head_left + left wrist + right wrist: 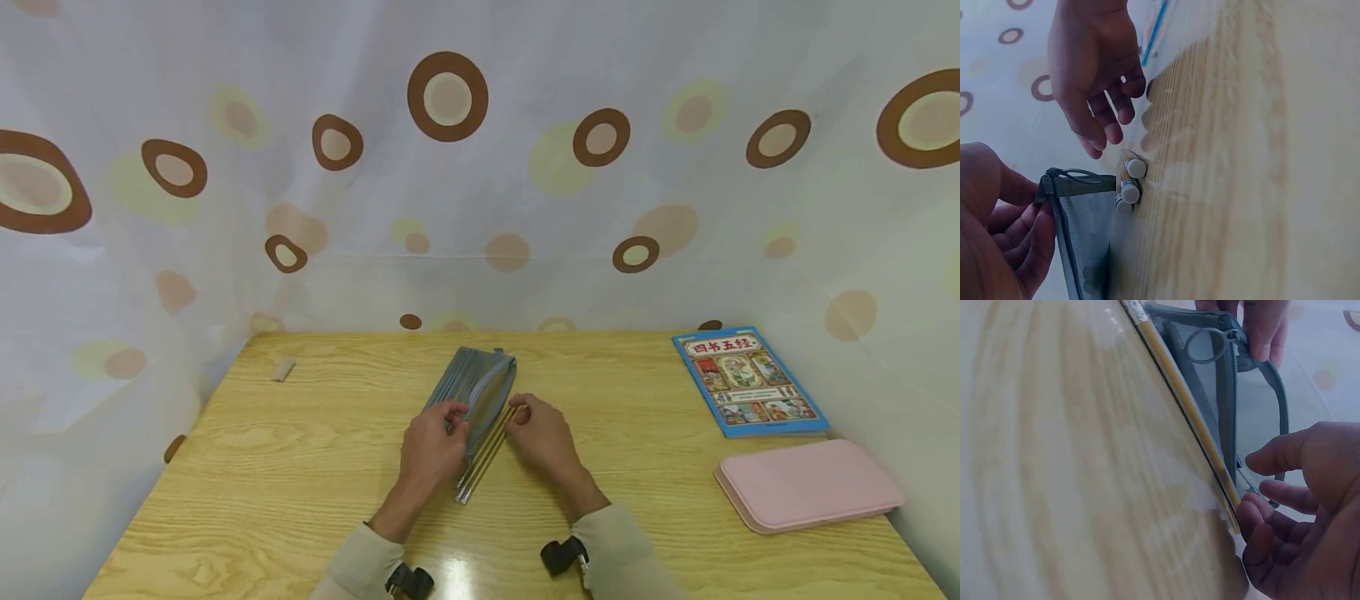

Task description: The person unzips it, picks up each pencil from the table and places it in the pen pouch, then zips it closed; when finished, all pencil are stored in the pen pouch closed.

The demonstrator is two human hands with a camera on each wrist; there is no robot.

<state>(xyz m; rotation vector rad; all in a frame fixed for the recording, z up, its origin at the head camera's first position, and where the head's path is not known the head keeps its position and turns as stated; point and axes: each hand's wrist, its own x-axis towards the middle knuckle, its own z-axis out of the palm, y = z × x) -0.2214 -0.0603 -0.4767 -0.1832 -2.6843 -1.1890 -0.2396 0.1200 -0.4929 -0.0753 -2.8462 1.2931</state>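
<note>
Pencils (pixel 485 457) — beside open grey pouch (pixel 477 387)

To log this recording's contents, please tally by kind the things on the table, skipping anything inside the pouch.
Slim yellowish pencils with white ends: 3
Grey mesh zip pouch: 1
Blue-edged illustrated book: 1
Pink rounded flat case: 1
Small beige oblong block: 1
Total: 7
</note>
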